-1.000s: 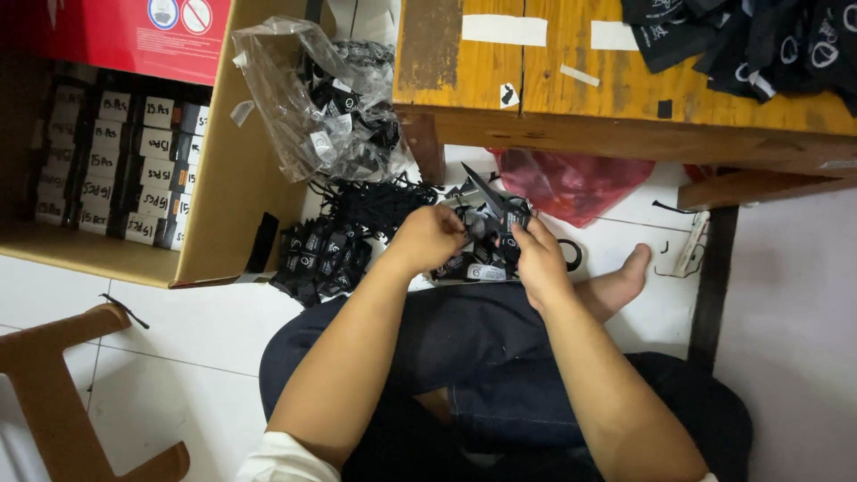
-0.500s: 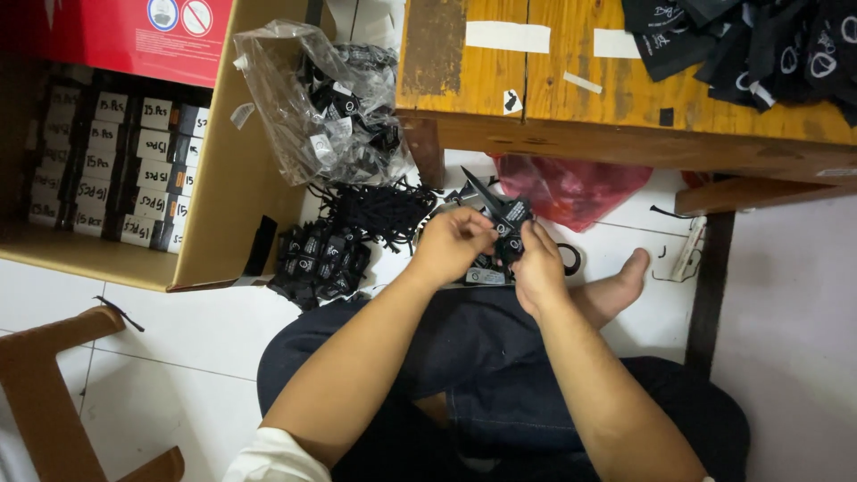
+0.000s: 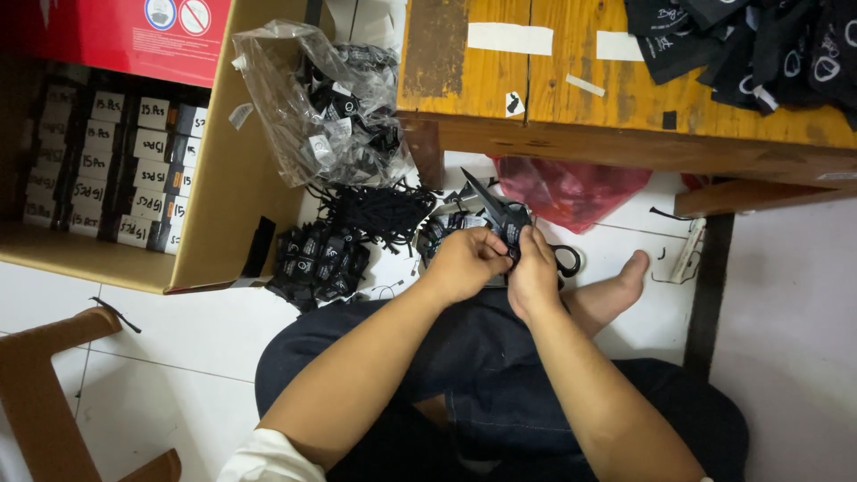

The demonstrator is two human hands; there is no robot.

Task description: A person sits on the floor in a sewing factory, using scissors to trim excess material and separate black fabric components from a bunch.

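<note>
From the head camera I see my left hand and right hand meeting over my lap, just above the dark trousers. Both hands are clenched on a small black tag, pinched between the fingertips of each. A pair of black-handled scissors sits in the same grip: the blades point up and to the far left, and one handle loop shows just right of my right hand. I cannot tell which hand carries the scissors' weight.

On the white floor tiles just left of my hands lies a heap of black tags, with a tangle of black cords beyond it. Farther off, a clear plastic bag with more tags leans against a cardboard box packed with labelled bundles. A red plastic bag lies under the wooden tabletop, which carries black fabric pieces at its far right. My bare foot rests to the right of the hands.
</note>
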